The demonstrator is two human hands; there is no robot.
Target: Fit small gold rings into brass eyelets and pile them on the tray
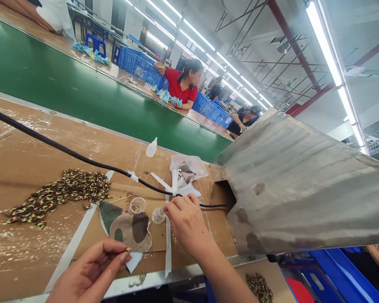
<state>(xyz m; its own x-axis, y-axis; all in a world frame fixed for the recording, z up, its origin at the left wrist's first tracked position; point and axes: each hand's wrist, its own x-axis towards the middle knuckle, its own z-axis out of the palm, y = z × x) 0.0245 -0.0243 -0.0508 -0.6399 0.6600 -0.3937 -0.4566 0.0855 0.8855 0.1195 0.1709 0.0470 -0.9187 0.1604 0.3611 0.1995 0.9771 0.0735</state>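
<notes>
My left hand [96,267], at the bench's front edge, pinches a tiny yellowish-dark piece [127,250] between thumb and forefinger. It resembles those in the pile [66,191] of small brown, yellow and red pieces at the left. My right hand [186,219] is closed, its fingertips at the rim of a small clear cup [158,216]; whatever they hold is hidden. Left of that cup stands a second clear cup [137,205] beside a camouflage cloth scrap [132,231]. A thin wooden stick [121,198] lies behind the cloth.
A black cable [91,162] crosses the cardboard-covered bench into a metal housing [303,181] at the right. Behind are a white squeeze bottle [151,148], a clear tray [202,167] and a green conveyor belt [97,103]. Co-workers sit across it near blue crates [211,110].
</notes>
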